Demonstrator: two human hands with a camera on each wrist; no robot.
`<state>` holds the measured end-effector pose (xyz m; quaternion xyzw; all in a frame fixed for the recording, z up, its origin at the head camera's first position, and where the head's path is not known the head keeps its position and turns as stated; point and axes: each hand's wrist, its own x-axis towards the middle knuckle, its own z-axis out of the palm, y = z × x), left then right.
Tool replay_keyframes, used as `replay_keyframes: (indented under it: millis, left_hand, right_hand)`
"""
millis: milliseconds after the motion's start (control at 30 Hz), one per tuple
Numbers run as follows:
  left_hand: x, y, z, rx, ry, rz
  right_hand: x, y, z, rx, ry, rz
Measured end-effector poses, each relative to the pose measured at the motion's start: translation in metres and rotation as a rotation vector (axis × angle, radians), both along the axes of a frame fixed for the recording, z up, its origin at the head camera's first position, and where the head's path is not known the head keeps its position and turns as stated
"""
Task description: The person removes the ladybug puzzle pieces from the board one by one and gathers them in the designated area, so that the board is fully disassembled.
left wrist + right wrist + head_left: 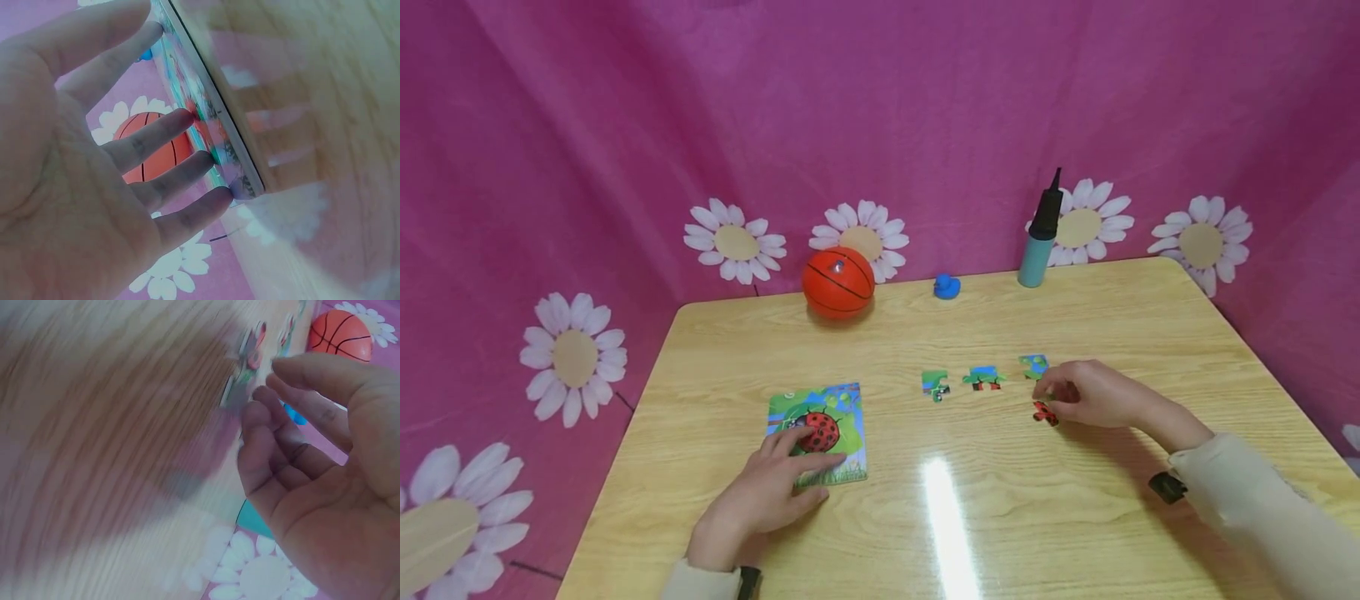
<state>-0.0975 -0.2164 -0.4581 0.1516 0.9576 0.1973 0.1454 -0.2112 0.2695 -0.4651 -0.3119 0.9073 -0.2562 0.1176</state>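
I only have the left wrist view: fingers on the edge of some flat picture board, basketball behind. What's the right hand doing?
Observer: The right hand is at a red puzzle piece on the table, fingers curled at it.
Operator: Any other loose pieces?
Observer: Three more lie in a row left of that hand: a green one, a blue-green one and a blue one partly behind the fingers.
Operator: What's on the board?
Observer: A red ladybug on green; the left hand rests flat on the puzzle board, fingers straight.
Operator: Anything else at the back?
Observer: A small blue duck and a teal pump stand right of the basketball.
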Motion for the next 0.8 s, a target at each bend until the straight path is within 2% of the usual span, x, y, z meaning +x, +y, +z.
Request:
replay_keyframes:
  millis: [167, 300, 400, 533, 700, 800]
  left_hand:
    - [-0.002, -0.003, -0.001, 0.003, 0.027, 0.001]
    - [-0.005, -0.009, 0.0, -0.062, 0.089, 0.037]
    - [-0.006, -0.013, 0.002, -0.13, 0.115, 0.089]
    - [-0.005, -0.017, 0.003, -0.172, 0.098, 0.141]
    - [-0.005, -0.018, 0.001, -0.213, 0.129, 0.15]
    - [-0.006, -0.017, -0.001, -0.242, 0.157, 0.153]
  right_hand:
    - [0.001, -0.02, 0.002, -0.03, -0.012, -0.04]
    - [0.001, -0.044, 0.003, -0.048, 0.007, -0.036]
    - [0.001, -0.065, 0.002, -0.082, 0.024, -0.004]
    - [0.003, -0.097, 0.002, -0.104, 0.066, 0.052]
    - [0.009, -0.146, 0.003, -0.122, 0.115, 0.135]
    - [0.017, -0.177, 0.004, -0.128, 0.101, 0.167]
